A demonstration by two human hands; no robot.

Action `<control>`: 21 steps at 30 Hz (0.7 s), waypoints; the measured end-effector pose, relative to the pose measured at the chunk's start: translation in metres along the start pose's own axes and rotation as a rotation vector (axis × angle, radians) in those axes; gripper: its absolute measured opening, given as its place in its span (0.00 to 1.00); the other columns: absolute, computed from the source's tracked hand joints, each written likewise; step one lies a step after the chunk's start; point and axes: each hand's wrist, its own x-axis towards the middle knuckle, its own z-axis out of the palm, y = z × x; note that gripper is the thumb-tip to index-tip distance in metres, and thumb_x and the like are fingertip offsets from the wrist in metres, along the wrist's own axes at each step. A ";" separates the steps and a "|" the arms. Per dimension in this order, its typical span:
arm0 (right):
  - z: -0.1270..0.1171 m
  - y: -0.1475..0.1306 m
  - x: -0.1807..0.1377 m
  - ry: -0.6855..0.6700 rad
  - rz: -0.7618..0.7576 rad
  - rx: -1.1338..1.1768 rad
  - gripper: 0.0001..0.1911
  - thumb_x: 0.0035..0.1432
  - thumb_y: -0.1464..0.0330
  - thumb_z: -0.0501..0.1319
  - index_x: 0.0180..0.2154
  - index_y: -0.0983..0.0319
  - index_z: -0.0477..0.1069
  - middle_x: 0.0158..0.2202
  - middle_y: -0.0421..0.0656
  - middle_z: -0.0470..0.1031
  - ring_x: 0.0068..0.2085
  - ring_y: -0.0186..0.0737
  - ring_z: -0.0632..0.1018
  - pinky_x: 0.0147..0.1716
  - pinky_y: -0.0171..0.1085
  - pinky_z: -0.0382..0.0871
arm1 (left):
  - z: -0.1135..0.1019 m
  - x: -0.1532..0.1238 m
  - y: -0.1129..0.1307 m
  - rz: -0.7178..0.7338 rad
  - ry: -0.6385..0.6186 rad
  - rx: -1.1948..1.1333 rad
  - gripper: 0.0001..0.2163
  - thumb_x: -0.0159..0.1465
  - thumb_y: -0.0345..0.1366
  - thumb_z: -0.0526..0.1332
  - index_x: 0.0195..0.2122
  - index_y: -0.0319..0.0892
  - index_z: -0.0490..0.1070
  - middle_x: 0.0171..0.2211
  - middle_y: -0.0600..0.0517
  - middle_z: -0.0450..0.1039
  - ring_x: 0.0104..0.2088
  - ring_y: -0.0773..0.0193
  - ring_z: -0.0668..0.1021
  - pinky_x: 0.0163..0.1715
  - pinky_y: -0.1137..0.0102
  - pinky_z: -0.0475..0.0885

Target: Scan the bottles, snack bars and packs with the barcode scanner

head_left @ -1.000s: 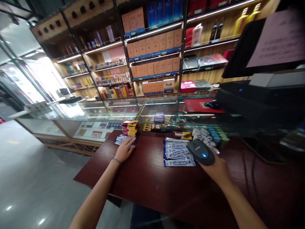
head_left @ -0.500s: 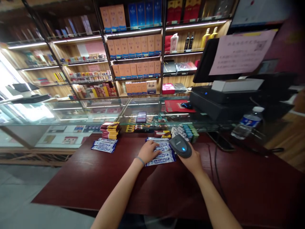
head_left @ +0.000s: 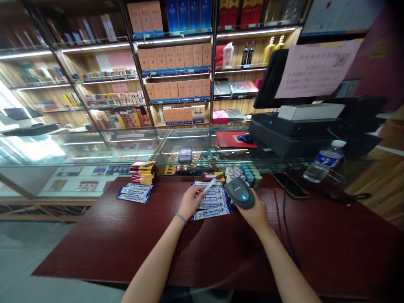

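My left hand [head_left: 190,202] pinches one slim blue-and-white snack packet [head_left: 212,183], raised at a slant above a spread of similar packets [head_left: 212,203]. In my right hand [head_left: 256,214] is a dark barcode scanner [head_left: 241,192] with a lit blue light, its head at the right edge of the spread. Farther left on the brown table lie a few more blue-and-white packets [head_left: 135,193]. Behind them rises a stack of red-and-yellow packets [head_left: 142,172]. Several small silver, blue and green rolls [head_left: 243,173] stand beyond the scanner.
A phone [head_left: 290,185] and a cable lie on the right of the table [head_left: 126,240], near a tilted water bottle [head_left: 325,162]. Behind runs a glass counter [head_left: 132,147] with a monitor [head_left: 271,80], a mouse [head_left: 244,139] and a small device [head_left: 185,154].
My left hand has lifted one packet off the spread, where it lay with fingers resting on the packets. The scanner has stayed nearly in place.
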 end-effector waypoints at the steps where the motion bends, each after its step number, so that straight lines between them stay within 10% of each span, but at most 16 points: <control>1: 0.000 0.000 0.000 0.009 0.004 -0.006 0.24 0.57 0.55 0.64 0.52 0.58 0.71 0.31 0.46 0.84 0.33 0.54 0.85 0.31 0.41 0.75 | -0.007 0.002 0.003 -0.086 0.042 -0.164 0.12 0.66 0.42 0.68 0.48 0.45 0.82 0.46 0.45 0.82 0.46 0.53 0.81 0.52 0.59 0.76; 8: 0.003 -0.003 -0.002 -0.061 -0.051 0.001 0.22 0.54 0.59 0.65 0.51 0.55 0.71 0.33 0.44 0.84 0.34 0.52 0.86 0.31 0.39 0.75 | -0.037 0.004 0.012 -0.507 -0.008 -0.884 0.17 0.63 0.43 0.72 0.50 0.39 0.78 0.38 0.46 0.82 0.35 0.58 0.85 0.33 0.66 0.83; 21: 0.001 -0.014 -0.004 -0.342 -0.413 0.005 0.27 0.53 0.68 0.63 0.56 0.58 0.71 0.37 0.45 0.85 0.35 0.50 0.86 0.32 0.39 0.75 | -0.030 0.010 -0.008 -0.396 0.496 -1.040 0.10 0.68 0.36 0.68 0.46 0.44 0.68 0.46 0.47 0.81 0.43 0.63 0.85 0.47 0.66 0.81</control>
